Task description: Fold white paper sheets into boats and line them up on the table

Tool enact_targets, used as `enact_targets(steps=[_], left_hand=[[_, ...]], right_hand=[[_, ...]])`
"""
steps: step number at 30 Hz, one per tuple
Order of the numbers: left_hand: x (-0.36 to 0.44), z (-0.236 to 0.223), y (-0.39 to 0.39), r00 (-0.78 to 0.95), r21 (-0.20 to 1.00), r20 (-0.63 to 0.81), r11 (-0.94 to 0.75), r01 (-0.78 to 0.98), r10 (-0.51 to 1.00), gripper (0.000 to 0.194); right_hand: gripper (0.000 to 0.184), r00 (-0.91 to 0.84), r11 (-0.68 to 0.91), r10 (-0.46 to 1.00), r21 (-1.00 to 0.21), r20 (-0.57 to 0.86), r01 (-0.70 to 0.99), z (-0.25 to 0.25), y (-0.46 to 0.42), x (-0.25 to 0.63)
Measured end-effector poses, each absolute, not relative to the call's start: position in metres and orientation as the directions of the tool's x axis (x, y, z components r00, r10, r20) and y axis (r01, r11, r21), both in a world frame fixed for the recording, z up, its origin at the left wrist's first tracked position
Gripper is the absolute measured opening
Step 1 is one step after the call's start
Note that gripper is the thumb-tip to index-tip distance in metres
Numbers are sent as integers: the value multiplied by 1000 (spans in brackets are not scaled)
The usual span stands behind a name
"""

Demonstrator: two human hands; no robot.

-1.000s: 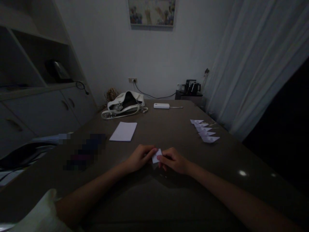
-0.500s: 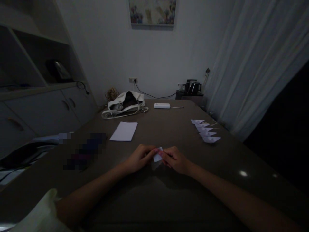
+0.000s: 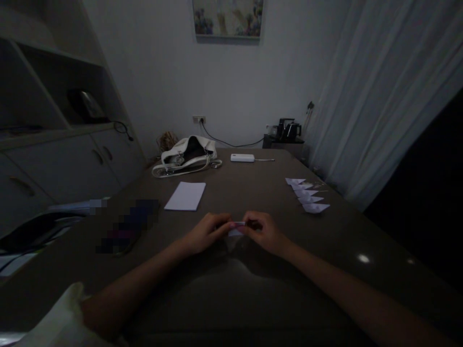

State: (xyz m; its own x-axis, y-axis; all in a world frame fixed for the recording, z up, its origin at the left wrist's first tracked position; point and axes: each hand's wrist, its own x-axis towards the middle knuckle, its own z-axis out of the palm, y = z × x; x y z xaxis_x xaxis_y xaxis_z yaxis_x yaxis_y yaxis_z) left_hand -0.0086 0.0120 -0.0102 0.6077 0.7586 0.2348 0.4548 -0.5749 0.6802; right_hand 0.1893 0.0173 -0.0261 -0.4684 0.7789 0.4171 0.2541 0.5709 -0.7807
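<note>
A small piece of folded white paper [image 3: 237, 228] sits between my two hands, just above the dark table [image 3: 231, 289]. My left hand [image 3: 206, 233] pinches its left end with curled fingers. My right hand [image 3: 263, 231] pinches its right end the same way. The paper now shows edge-on, as a thin strip. Several finished folded paper shapes [image 3: 307, 194] lie in a row at the right of the table. A flat white sheet stack [image 3: 185, 196] lies ahead of my left hand.
A white handbag [image 3: 186, 155] and a white power bank [image 3: 242, 157] with a cable rest at the table's far end. A kettle [image 3: 288, 130] stands on a side stand by the curtain. Cabinets line the left wall. A blurred dark object [image 3: 125, 226] lies at the left.
Both hands have lifted slightly and moved away from me. The paper has turned from a tilted flat face to a thin edge-on strip.
</note>
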Motion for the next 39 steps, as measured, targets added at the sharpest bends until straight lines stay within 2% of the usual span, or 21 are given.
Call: enact_targets(steps=[4, 6, 11, 16, 19, 31, 39], left_hand=[[-9, -11, 11, 583, 593, 306, -629, 502, 753, 40], [-8, -11, 10, 618, 552, 303, -662, 507, 726, 38], [-8, -10, 9, 685, 514, 261, -698, 498, 680, 34], [-9, -9, 12, 645, 523, 327, -701, 485, 690, 27], [-9, -11, 13, 587, 547, 372, -681, 488, 719, 23], [-7, -15, 12, 572, 563, 378, -671, 482, 728, 16], [-5, -10, 11, 497, 561, 464, -678, 475, 733, 17]], right_hand=[[20, -478, 540, 794, -798, 377, 267, -29, 19, 190], [14, -496, 590, 764, -758, 412, 279, -27, 17, 190], [11, -515, 704, 687, -645, 512, 297, -22, 15, 191], [13, -451, 599, 768, -759, 455, 255, -25, 19, 191], [12, -457, 567, 785, -783, 419, 256, -26, 18, 191], [17, -425, 618, 771, -719, 474, 319, -26, 20, 191], [14, -401, 671, 737, -663, 544, 334, -24, 20, 190]])
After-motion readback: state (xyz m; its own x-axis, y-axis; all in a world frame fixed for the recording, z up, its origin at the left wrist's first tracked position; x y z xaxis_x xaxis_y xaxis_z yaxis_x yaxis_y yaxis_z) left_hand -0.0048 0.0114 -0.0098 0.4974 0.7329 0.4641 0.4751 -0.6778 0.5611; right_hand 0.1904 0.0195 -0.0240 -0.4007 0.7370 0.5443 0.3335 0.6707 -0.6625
